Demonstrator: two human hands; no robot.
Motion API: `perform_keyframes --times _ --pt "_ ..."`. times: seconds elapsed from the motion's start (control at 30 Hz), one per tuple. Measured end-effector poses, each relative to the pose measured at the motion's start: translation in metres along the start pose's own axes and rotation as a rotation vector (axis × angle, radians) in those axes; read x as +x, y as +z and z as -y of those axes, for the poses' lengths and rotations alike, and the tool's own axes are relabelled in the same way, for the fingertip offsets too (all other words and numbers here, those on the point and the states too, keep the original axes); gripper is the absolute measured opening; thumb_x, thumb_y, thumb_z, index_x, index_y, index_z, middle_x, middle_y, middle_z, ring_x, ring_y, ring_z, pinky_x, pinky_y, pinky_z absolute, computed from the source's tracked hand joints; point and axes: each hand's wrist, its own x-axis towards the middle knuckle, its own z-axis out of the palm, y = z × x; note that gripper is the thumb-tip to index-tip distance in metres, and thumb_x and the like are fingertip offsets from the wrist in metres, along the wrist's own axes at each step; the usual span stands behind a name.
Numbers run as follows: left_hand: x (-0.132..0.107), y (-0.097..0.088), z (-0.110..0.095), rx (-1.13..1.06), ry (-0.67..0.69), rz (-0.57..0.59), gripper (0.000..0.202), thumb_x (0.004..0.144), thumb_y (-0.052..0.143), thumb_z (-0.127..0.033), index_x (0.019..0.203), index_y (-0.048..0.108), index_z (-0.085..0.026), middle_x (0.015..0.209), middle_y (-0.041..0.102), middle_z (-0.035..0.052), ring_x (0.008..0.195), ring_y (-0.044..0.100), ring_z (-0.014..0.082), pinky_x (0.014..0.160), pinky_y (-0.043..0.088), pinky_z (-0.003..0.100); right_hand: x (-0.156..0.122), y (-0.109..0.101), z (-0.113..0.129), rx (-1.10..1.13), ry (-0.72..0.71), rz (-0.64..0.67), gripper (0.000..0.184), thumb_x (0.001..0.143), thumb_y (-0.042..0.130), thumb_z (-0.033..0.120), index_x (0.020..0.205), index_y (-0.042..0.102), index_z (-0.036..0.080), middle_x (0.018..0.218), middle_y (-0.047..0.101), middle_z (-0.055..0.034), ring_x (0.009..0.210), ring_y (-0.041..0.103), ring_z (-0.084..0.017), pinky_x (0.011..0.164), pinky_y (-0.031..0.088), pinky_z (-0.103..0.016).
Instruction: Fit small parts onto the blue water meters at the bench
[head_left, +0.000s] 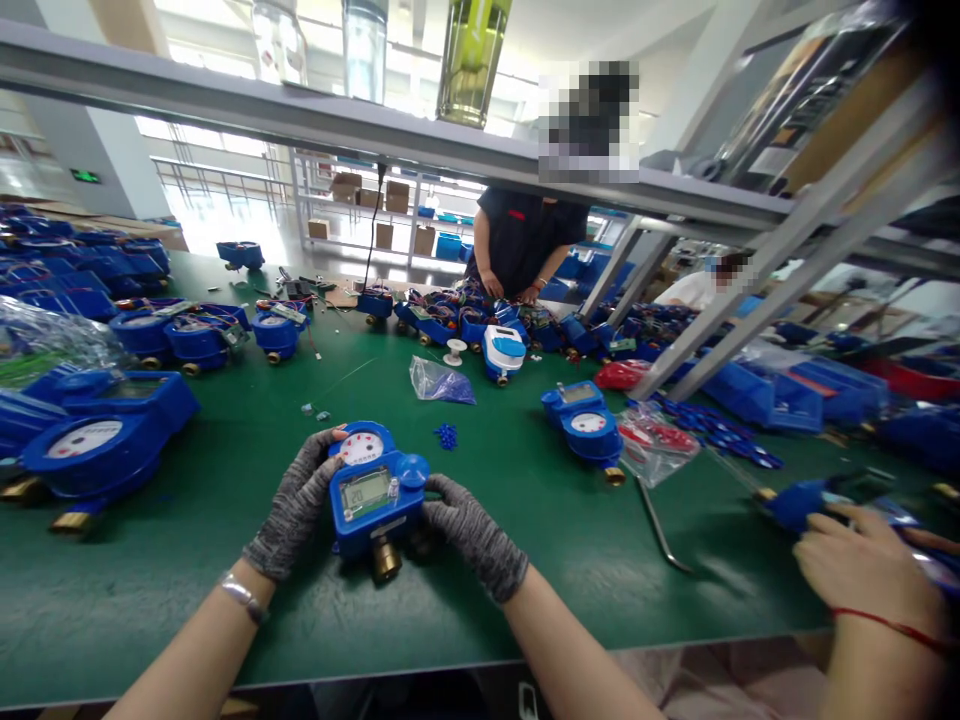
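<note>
Between my two gloved hands is a blue water meter (pixel 379 500) with a round dial, a small lit display and a brass pipe end facing me. My left hand (pixel 304 500) grips its left side, with the fingertips by the dial. On the right side my right hand (pixel 472 535) is closed around the body, its fingertips partly hidden behind the meter. Both hands wear grey fingerless-looking gloves. Just beyond the meter lie a small heap of blue pieces (pixel 445 436) and a clear bag of blue bits (pixel 442 382).
Another blue meter (pixel 583 425) stands to the right, near a bent metal rod (pixel 663 530). A co-worker's hands (pixel 870 570) hold a meter at far right. More meters (pixel 112 440) crowd the left. A shelf beam (pixel 337 110) with bottles crosses above; a person (pixel 529 240) stands opposite.
</note>
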Motion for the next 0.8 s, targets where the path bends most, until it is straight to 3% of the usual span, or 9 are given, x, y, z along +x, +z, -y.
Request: perform_keyframes --times 0.23,0.43,0.53,0.63,0.73,0.8 --pt "0.002 0.004 0.003 -0.076 -0.012 -0.016 0.034 0.087 0.063 -0.038 0.116 0.057 -0.022 0.133 0.055 0.0077 0.117 0.054 0.0288 0.096 0.048 0.039 0.000 -0.001 -0.001 0.083 -0.097 0.084 0.055 0.070 0.072 0.043 0.115 0.056 0.016 0.067 0.065 -0.0003 0.050 0.055 -0.011 0.048 0.044 -0.022" --pt "-0.006 0.007 -0.001 -0.141 -0.024 -0.091 0.037 0.083 0.065 -0.040 0.112 0.056 -0.019 0.126 0.059 0.0101 0.110 0.060 0.0289 0.091 0.052 0.040 -0.003 0.007 -0.003 0.189 0.007 0.129 0.059 0.075 0.069 0.037 0.127 0.049 0.019 0.067 0.066 -0.0004 0.050 0.059 -0.013 0.049 0.048 -0.024" --pt "-0.024 -0.001 -0.006 -0.117 -0.044 -0.180 0.042 0.087 0.059 -0.046 0.119 0.055 -0.019 0.127 0.059 0.0131 0.112 0.059 0.0321 0.089 0.053 0.044 -0.004 0.023 0.000 0.169 0.047 0.104 0.070 0.071 0.071 0.038 0.131 0.042 0.018 0.070 0.069 -0.0041 0.053 0.063 -0.017 0.050 0.050 -0.027" --pt "-0.048 -0.013 -0.015 -0.015 -0.026 -0.293 0.048 0.090 0.054 -0.051 0.128 0.053 -0.021 0.138 0.052 0.0116 0.127 0.049 0.0315 0.103 0.045 0.046 0.004 0.046 -0.001 0.167 0.051 0.101 0.079 0.068 0.073 0.040 0.134 0.036 0.017 0.071 0.070 -0.0065 0.053 0.064 -0.020 0.050 0.051 -0.029" --pt "-0.063 -0.027 -0.022 0.297 0.082 -0.379 0.053 0.086 0.061 -0.048 0.132 0.051 -0.024 0.146 0.044 0.0088 0.136 0.038 0.0291 0.114 0.031 0.046 0.029 0.076 -0.007 0.217 -0.010 0.162 0.076 0.071 0.071 0.040 0.135 0.036 0.018 0.063 0.067 -0.0027 0.049 0.062 -0.018 0.048 0.051 -0.029" --pt "-0.065 -0.038 -0.023 0.559 0.200 -0.421 0.053 0.086 0.062 -0.045 0.133 0.049 -0.025 0.149 0.039 0.0090 0.138 0.035 0.0286 0.115 0.029 0.048 0.055 0.100 -0.012 0.297 -0.006 0.198 0.070 0.072 0.069 0.036 0.133 0.038 0.019 0.063 0.066 -0.0015 0.048 0.060 -0.016 0.047 0.051 -0.027"
